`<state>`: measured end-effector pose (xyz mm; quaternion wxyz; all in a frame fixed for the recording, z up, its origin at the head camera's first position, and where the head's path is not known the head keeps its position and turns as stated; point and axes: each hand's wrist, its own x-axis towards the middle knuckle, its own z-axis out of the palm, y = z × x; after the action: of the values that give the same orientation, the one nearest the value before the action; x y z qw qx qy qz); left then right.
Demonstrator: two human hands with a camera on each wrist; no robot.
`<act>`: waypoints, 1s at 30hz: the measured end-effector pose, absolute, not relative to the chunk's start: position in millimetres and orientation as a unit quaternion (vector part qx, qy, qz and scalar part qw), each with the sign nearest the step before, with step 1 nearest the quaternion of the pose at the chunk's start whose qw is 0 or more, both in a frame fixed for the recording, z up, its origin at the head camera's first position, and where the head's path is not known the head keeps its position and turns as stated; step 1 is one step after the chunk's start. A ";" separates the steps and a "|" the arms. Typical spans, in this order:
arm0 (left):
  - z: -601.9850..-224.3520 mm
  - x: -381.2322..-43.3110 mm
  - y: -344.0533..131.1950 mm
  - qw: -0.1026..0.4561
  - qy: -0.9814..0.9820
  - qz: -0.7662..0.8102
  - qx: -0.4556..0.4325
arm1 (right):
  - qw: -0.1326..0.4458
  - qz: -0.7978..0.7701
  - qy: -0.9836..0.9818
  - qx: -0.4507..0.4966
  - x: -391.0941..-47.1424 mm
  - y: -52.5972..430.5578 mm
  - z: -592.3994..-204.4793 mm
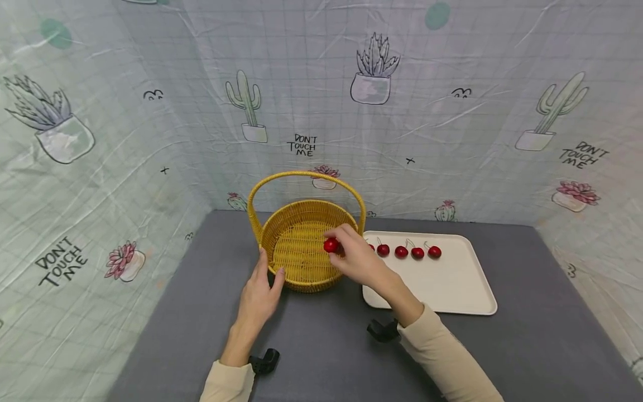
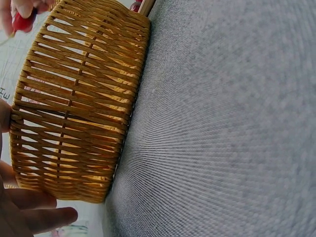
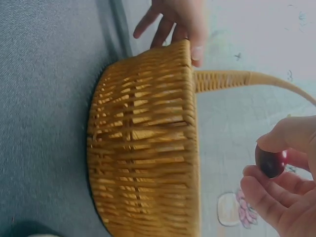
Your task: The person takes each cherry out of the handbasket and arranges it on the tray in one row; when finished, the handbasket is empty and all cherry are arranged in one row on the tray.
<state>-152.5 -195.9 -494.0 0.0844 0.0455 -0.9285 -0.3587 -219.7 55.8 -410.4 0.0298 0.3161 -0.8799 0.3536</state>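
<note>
A round yellow wicker basket (image 1: 301, 285) with a tall arched handle (image 1: 306, 173) stands on the grey table. My left hand (image 1: 257, 301) rests against its near left side, thumb at the rim and fingers fairly straight along the outer wall (image 2: 74, 108). Above the right part of the basket, my right hand (image 1: 359, 259) pinches a red cherry (image 1: 331, 244) between thumb and fingertips. The right wrist view shows this cherry (image 3: 269, 160) held clear of the rim (image 3: 192, 128). Several cherries (image 1: 401, 252) with stems lie in a row on a cream tray; the leftmost is partly hidden.
The cream tray (image 1: 442, 290) stands just right of the basket, its left part behind my right hand and forearm. Around the grey table (image 1: 321, 346) hangs a printed cloth (image 1: 311, 84) with cactus drawings, close behind the basket.
</note>
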 end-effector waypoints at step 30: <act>-494.7 -152.7 -196.0 0.094 -0.927 -0.360 0.042 | 0.121 0.348 -0.918 0.146 -219.4 189.7 -429.2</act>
<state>-152.7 -196.0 -494.7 0.0942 0.0419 -0.9274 -0.3595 -219.4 189.7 -429.2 0.1212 0.1456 -0.9183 0.3475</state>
